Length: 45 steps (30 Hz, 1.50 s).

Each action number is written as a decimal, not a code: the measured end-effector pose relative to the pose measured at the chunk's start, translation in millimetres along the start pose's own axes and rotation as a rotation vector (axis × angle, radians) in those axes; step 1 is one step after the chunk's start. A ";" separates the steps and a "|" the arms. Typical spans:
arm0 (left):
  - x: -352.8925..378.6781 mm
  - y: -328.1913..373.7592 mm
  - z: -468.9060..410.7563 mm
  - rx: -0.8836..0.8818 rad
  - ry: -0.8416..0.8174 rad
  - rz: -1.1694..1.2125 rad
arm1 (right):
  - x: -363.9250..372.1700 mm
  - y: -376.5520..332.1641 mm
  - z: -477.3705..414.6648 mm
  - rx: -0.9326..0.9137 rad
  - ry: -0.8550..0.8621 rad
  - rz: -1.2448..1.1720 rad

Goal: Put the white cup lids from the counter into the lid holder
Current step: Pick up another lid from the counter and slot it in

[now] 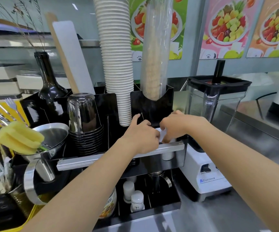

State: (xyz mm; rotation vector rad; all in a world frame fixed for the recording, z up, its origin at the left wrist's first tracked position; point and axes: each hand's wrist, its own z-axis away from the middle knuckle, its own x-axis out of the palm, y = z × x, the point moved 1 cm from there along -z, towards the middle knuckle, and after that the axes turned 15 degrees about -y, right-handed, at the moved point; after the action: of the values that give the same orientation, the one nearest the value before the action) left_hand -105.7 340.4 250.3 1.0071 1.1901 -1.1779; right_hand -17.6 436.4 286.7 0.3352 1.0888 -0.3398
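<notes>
Both my hands meet over the right front compartment of the black lid holder (152,104). My left hand (142,136) and my right hand (173,126) are curled around white cup lids (162,133), which show only as a white sliver between the fingers. The lids sit low inside the compartment, just behind the metal front rail (118,156). How many lids there are is hidden by my fingers.
A tall stack of paper cups (117,61) and a sleeve of clear-wrapped cups (155,52) rise just behind my hands. Black lids under an upturned glass (83,113) stand left, a blender (214,104) right. Small white bottles (136,200) sit in the tray below.
</notes>
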 end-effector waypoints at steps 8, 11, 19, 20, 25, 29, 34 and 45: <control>5.6 -3.3 -3.1 0.036 0.012 0.036 | 1.5 -1.9 -3.7 -0.113 -0.066 -0.133; 6.4 -4.4 -3.6 0.048 0.027 0.046 | 2.1 -3.2 -5.7 -0.125 -0.076 -0.158; 4.4 -3.0 2.9 0.065 0.144 0.044 | 0.5 -1.4 -2.9 -0.130 -0.165 -0.214; 1.1 -2.5 8.4 0.076 0.193 0.057 | 0.3 -0.1 -1.0 -0.129 -0.149 -0.221; -15.0 -8.4 58.7 0.076 0.546 0.225 | -7.0 0.6 20.7 -0.174 0.306 -0.252; -1.1 -20.3 113.8 -0.054 0.683 0.387 | -1.5 -24.0 48.7 -0.310 0.630 -0.407; 35.7 -25.7 177.2 -0.169 0.699 0.465 | 37.6 -85.6 71.9 -0.496 0.799 -0.492; 175.4 -24.9 248.9 -0.322 0.554 0.489 | 182.0 -192.7 20.2 -0.509 0.400 -0.454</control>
State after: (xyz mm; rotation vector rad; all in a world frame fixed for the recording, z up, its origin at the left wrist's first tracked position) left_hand -97.6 70.1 108.1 1.3176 1.3930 -0.3111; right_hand -6.9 235.8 112.6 -0.3200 1.6001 -0.3901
